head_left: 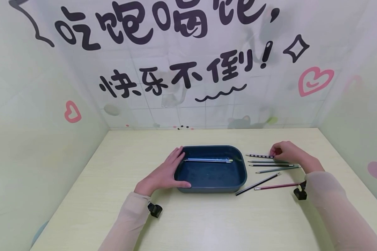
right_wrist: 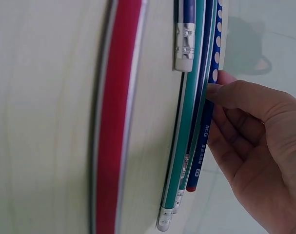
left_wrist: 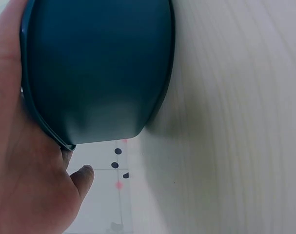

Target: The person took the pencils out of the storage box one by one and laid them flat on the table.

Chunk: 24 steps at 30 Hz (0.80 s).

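A dark blue rectangular tray (head_left: 212, 190) stands on the table with light-coloured pencils (head_left: 207, 160) lying across its inside. My left hand (head_left: 163, 174) grips the tray's left end, thumb on the near rim and fingers at the far corner. To the right of the tray, my right hand (head_left: 288, 153) pinches a dark blue pencil with white dots (head_left: 258, 156) between thumb and fingers. The right wrist view shows this dotted pencil (right_wrist: 206, 126) beside green pencils (right_wrist: 179, 161), its red-tipped end sticking out below the fingers. The fingertips behind it are partly hidden.
Below the right hand, several more pencils lie loosely grouped, among them a slanted black one (head_left: 258, 184) close to the tray's right corner and a red one (head_left: 276, 187). A printed curtain (head_left: 188, 115) hangs behind the table's (head_left: 201, 219) back edge.
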Available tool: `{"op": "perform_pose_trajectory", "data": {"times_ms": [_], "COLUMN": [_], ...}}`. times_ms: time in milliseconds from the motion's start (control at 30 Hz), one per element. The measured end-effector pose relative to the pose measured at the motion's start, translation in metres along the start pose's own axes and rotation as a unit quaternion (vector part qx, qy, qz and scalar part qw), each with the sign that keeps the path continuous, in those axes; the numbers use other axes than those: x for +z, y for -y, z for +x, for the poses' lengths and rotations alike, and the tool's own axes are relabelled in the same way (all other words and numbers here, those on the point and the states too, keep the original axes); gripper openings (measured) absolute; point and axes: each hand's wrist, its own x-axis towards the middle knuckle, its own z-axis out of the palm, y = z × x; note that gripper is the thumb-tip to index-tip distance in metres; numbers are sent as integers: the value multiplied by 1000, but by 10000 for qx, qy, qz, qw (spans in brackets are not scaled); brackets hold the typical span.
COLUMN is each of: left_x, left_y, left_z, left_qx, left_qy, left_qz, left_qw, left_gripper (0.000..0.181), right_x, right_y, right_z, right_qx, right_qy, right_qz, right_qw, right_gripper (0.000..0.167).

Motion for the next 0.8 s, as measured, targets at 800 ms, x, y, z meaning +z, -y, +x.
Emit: {"op": "perform_pose_trajectory", "data": {"times_ms": [800], "left_x": [-1], "left_y": [1], "left_z": [0], "left_qx": [-14], "left_qy": [38], "left_qz": [34], "left_qw": [10000], "left_gripper": [118], "right_x": [1], "right_y": [6], "right_z": [-3], "right_qx": [19], "right_qy": [-212], "right_qz": [24], "right_qw": [9998], "right_gripper": [5]}}
